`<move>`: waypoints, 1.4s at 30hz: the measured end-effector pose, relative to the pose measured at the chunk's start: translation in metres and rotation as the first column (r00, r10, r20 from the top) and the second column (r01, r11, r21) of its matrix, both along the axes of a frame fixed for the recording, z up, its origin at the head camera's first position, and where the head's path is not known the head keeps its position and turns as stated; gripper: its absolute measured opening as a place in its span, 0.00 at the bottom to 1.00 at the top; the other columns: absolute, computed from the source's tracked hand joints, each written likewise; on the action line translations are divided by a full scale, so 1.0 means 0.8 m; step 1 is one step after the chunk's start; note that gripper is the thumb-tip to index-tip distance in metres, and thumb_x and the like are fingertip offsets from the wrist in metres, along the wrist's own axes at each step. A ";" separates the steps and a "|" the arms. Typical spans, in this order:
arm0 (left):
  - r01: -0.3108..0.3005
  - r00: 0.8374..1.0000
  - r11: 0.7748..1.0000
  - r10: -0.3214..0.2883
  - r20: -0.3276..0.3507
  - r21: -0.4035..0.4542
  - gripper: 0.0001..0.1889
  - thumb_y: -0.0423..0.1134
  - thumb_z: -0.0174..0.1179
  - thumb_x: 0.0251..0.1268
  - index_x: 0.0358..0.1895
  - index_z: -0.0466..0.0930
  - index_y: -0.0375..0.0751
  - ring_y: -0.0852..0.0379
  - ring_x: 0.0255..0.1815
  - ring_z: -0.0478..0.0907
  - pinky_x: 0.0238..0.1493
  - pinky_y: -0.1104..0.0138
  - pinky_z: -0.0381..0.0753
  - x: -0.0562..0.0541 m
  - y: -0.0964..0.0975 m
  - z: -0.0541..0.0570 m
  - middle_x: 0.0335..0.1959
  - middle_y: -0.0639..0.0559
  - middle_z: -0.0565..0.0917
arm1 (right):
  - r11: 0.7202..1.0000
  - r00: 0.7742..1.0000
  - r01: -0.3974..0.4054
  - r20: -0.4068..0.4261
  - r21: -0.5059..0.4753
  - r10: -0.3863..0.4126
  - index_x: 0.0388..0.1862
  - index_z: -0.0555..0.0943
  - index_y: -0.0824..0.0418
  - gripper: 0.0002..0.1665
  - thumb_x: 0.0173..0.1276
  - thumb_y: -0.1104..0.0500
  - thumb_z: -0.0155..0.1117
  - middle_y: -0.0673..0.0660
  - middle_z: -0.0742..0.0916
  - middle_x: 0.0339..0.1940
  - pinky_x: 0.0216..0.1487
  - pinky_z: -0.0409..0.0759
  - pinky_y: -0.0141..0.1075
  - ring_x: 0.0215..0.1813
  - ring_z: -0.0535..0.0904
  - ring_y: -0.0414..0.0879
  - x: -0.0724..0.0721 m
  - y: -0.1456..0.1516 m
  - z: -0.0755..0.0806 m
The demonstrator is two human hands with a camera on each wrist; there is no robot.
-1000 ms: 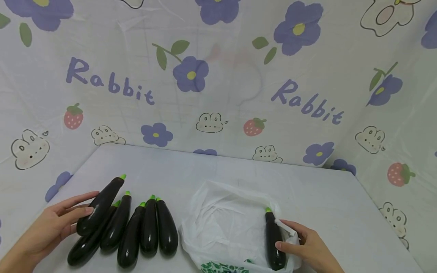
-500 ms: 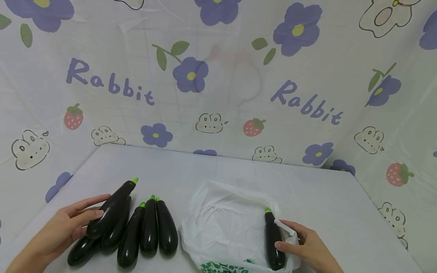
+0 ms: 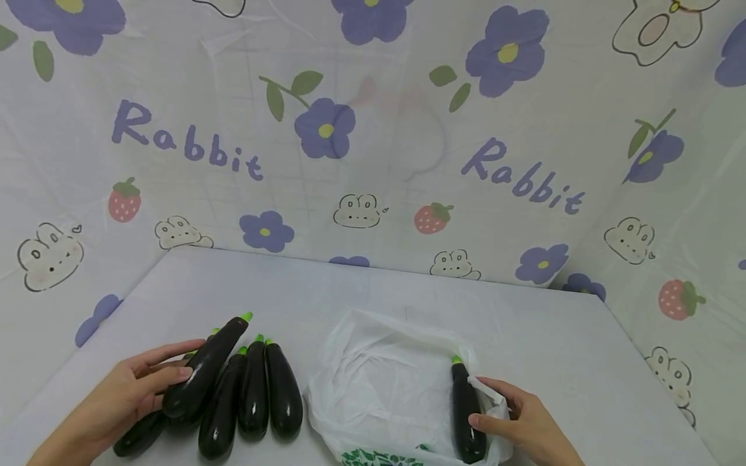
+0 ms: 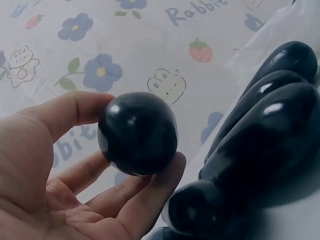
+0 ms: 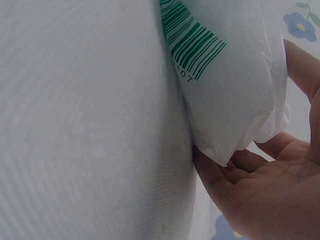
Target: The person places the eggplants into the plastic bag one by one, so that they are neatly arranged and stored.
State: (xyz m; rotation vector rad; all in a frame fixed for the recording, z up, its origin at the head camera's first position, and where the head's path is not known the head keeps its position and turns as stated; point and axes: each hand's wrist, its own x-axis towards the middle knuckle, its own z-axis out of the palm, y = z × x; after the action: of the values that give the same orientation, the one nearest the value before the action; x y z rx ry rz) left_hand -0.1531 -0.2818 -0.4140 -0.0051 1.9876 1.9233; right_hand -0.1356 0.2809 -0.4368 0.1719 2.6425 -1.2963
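In the head view my left hand (image 3: 128, 391) grips a glossy black eggplant (image 3: 210, 366) with a green stem, tilted with its stem end up to the right. Its round end faces the left wrist view, thumb and fingers round it. Beneath and beside it lie several more eggplants (image 3: 285, 388), partly hidden by the held one. To the right, my right hand (image 3: 521, 417) holds the side of an open white plastic bag (image 3: 373, 395), thumb against an eggplant (image 3: 465, 414) inside and fingers outside. A green barcode shows on the bag in the right wrist view.
A white table (image 3: 280, 285) spreads under everything. Behind it hangs a pale curtain (image 3: 379, 155) printed with flowers, rabbits and strawberries. The bag stands just right of the eggplant row.
My left hand has moved right and slightly toward me with its eggplant, now over the neighbouring eggplants. My right hand and the bag have stayed in place.
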 end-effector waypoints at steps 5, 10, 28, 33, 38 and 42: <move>0.015 0.999 1.000 -0.016 0.030 0.018 0.29 0.45 0.56 0.74 0.75 0.63 0.48 0.60 0.62 0.71 0.54 0.56 0.77 0.002 0.008 0.004 0.77 0.40 0.51 | 1.000 1.000 -0.002 -0.003 0.012 0.002 0.69 0.74 0.57 0.43 0.57 0.46 0.77 0.67 0.73 0.68 0.54 0.76 0.55 0.58 0.75 0.55 -0.002 0.000 0.000; 0.049 0.999 0.998 -0.049 -0.012 0.041 0.28 0.42 0.55 0.75 0.75 0.63 0.46 0.52 0.61 0.73 0.53 0.56 0.77 0.003 0.018 0.006 0.74 0.38 0.57 | 1.000 1.000 -0.007 -0.007 0.012 0.007 0.70 0.73 0.57 0.43 0.57 0.46 0.77 0.67 0.73 0.68 0.54 0.76 0.53 0.58 0.75 0.54 0.000 0.003 -0.001; 0.131 0.991 0.990 -0.130 -0.019 0.061 0.30 0.41 0.60 0.71 0.74 0.64 0.43 0.47 0.57 0.75 0.49 0.56 0.78 0.011 0.088 0.012 0.62 0.40 0.75 | 0.999 1.000 0.004 0.003 0.033 -0.004 0.70 0.74 0.57 0.43 0.56 0.46 0.77 0.65 0.75 0.66 0.49 0.77 0.48 0.51 0.74 0.51 -0.003 0.002 -0.001; 0.129 0.991 0.991 -0.129 -0.025 0.023 0.31 0.42 0.63 0.69 0.73 0.67 0.44 0.48 0.56 0.75 0.48 0.55 0.78 0.013 0.105 0.014 0.60 0.42 0.77 | 0.999 1.000 -0.001 0.003 0.046 0.001 0.70 0.73 0.58 0.44 0.57 0.45 0.76 0.65 0.75 0.66 0.47 0.76 0.45 0.50 0.72 0.52 -0.002 0.003 -0.001; 0.140 0.989 0.990 -0.140 -0.043 -0.023 0.30 0.45 0.64 0.67 0.71 0.70 0.48 0.48 0.59 0.73 0.50 0.53 0.75 0.016 0.124 0.018 0.62 0.45 0.76 | 0.999 1.000 0.018 0.019 0.044 -0.019 0.70 0.73 0.58 0.45 0.56 0.45 0.77 0.66 0.75 0.65 0.46 0.77 0.45 0.47 0.73 0.51 -0.002 0.003 -0.003; 0.152 0.986 0.988 -0.154 -0.065 -0.026 0.29 0.46 0.65 0.66 0.70 0.72 0.49 0.48 0.59 0.73 0.47 0.55 0.75 0.020 0.144 0.024 0.62 0.46 0.76 | 0.999 0.999 0.031 0.029 0.025 -0.031 0.70 0.73 0.59 0.45 0.56 0.46 0.78 0.66 0.76 0.64 0.46 0.77 0.45 0.46 0.73 0.50 -0.002 0.001 -0.003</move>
State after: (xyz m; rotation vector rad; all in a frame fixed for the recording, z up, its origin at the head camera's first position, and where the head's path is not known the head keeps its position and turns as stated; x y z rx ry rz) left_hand -0.1373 -0.1666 -0.3951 0.2035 1.9885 1.8276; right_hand -0.1373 0.2813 -0.4394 0.2347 2.6418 -1.2617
